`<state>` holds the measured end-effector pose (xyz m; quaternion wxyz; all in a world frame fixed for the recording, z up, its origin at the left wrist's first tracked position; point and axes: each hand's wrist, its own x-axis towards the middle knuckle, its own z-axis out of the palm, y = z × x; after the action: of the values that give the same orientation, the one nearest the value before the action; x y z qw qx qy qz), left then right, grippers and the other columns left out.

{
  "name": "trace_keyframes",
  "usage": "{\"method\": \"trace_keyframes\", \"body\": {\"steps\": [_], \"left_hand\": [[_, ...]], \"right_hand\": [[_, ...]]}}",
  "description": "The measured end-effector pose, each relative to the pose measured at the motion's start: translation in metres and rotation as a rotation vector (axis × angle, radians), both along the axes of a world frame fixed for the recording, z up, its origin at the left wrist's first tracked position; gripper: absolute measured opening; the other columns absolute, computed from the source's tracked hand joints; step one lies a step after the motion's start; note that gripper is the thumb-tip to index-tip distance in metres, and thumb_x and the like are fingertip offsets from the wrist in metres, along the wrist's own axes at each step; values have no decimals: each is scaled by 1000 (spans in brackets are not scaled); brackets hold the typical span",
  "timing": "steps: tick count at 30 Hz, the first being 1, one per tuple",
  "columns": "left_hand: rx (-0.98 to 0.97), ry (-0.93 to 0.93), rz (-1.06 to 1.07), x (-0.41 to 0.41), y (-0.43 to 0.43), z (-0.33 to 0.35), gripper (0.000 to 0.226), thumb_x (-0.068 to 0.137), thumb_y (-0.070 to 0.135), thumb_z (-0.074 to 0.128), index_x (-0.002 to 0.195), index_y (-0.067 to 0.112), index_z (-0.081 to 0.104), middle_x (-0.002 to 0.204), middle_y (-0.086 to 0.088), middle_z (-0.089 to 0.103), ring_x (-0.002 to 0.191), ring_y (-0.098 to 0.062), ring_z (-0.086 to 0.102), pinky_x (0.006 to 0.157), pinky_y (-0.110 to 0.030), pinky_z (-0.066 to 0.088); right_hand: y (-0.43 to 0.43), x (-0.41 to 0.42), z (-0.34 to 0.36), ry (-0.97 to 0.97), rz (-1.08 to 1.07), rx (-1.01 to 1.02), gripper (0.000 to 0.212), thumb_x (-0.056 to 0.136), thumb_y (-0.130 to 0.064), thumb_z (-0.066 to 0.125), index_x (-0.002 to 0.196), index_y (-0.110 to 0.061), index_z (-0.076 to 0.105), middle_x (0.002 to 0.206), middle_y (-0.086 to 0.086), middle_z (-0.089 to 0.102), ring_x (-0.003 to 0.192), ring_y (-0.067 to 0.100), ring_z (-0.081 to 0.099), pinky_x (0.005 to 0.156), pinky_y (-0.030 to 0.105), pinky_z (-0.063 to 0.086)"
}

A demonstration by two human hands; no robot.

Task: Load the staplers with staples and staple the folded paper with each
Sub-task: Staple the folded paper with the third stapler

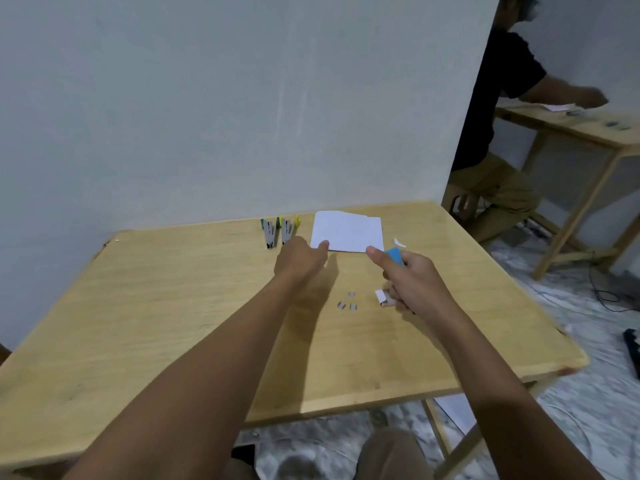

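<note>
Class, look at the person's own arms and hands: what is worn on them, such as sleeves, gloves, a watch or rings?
The left arm and right arm are bare down to the frame's bottom edge, with no sleeves showing. The left hand and right hand are ungloved, with no watch, bracelet, ring or marking visible.

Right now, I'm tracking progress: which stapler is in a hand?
The blue stapler, gripped by the right hand; the green-tipped stapler and yellow-tipped stapler lie on the table.

1. No text, label, brand or number can be read.
2. The folded paper (347,232) shows only a plain white face.
3. The blue stapler (394,255) and the two grey staplers (269,235) are too blurred for markings.
</note>
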<state>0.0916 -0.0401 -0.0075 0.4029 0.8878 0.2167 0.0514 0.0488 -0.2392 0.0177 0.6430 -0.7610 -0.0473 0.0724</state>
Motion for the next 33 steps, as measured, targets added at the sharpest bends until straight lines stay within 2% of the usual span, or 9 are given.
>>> {"method": "trace_keyframes", "body": {"steps": [6, 12, 17, 21, 24, 26, 28, 30, 33], "left_hand": [[240, 94, 103, 39, -13, -2, 36, 90, 47, 62, 89, 13, 49, 89, -1, 56, 80, -23, 53, 66, -30, 38], [24, 103, 99, 61, -5, -5, 32, 86, 26, 73, 75, 11, 46, 84, -2, 55, 82, -23, 55, 67, -31, 43], [-162, -47, 71, 58, -5, -3, 34, 87, 9, 60, 62, 14, 38, 64, -5, 43, 62, -23, 44, 59, -30, 34], [-293, -227, -1, 25, -5, 9, 14, 87, 12, 53, 84, -2, 54, 81, -22, 58, 69, -30, 63, 62, -32, 41], [-353, -309, -82, -9, -5, 15, 21, 89, 12, 53, 102, -3, 58, 96, -24, 65, 69, -18, 69, 65, -33, 48], [-506, -336, -122, -31, -4, 19, 19, 91, 9, 51, 104, 7, 64, 105, -20, 66, 80, -18, 70, 66, -32, 55], [-777, -342, -126, -49, -3, 25, 26, 91, 5, 47, 108, 9, 67, 114, -19, 66, 94, -25, 67, 74, -36, 59], [-1042, -348, -111, -64, 1, 27, 32, 90, 1, 43, 116, 1, 62, 114, -19, 68, 93, -30, 67, 75, -38, 59], [-1235, -328, -109, -85, 6, 27, 37, 90, 1, 41, 124, -3, 57, 114, -19, 68, 89, -32, 69, 74, -38, 59]], "right_hand": [[-18, 40, 3, -120, -56, -127, 41, 89, -42, 69, 75, -13, 45, 66, 3, 27, 55, 15, 26, 51, 25, 28], [-17, 65, 7, -103, -97, -117, 33, 90, -40, 67, 79, -14, 49, 75, 7, 33, 64, 21, 28, 54, 29, 28], [-11, 64, 10, -97, -70, -103, 34, 90, -38, 67, 79, -13, 48, 77, 7, 33, 56, 15, 25, 51, 27, 27], [-6, 57, 10, -75, -107, -92, 55, 88, -45, 69, 93, 9, 57, 80, 7, 45, 63, 17, 34, 53, 26, 32], [8, 45, 15, -112, -78, -63, 48, 85, -47, 71, 90, -1, 64, 71, 1, 48, 52, 9, 34, 47, 18, 32], [21, 36, 16, -125, -71, -43, 40, 84, -47, 74, 83, -9, 64, 63, -5, 44, 48, 6, 37, 49, 18, 34], [32, 30, 11, -124, -125, -37, 48, 79, -52, 75, 86, -6, 63, 66, -5, 47, 58, 12, 44, 60, 28, 41], [36, 24, 6, -70, -197, 10, 50, 76, -54, 75, 92, -9, 62, 75, -7, 54, 68, 15, 51, 68, 35, 46], [40, 8, 4, 55, -178, 146, 43, 80, -43, 78, 110, -17, 61, 99, -7, 60, 83, 11, 58, 71, 27, 45]]}}
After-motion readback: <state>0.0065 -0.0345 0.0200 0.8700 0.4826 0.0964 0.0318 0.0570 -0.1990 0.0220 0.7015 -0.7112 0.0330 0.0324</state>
